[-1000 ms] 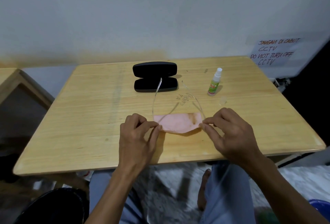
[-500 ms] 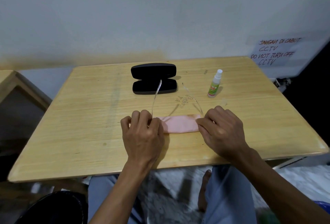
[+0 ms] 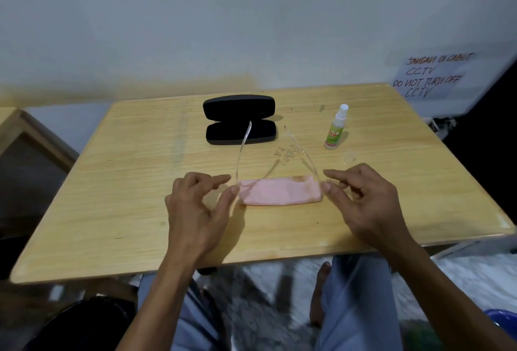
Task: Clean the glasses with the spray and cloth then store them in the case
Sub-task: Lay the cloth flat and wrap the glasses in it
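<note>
The left hand (image 3: 195,210) and right hand (image 3: 366,205) each pinch an end of the clear glasses (image 3: 243,152) above the folded pink cloth (image 3: 279,191) on the table (image 3: 126,182). Beyond lie the open black case (image 3: 240,119) and, to its right, the spray (image 3: 335,129).

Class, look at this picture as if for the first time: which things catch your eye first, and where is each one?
First come the two hands, the left hand and the right hand, holding clear glasses at the table's near middle, over a folded pink cloth. Behind them lies an open black case, with a small spray bottle to its right.
</note>
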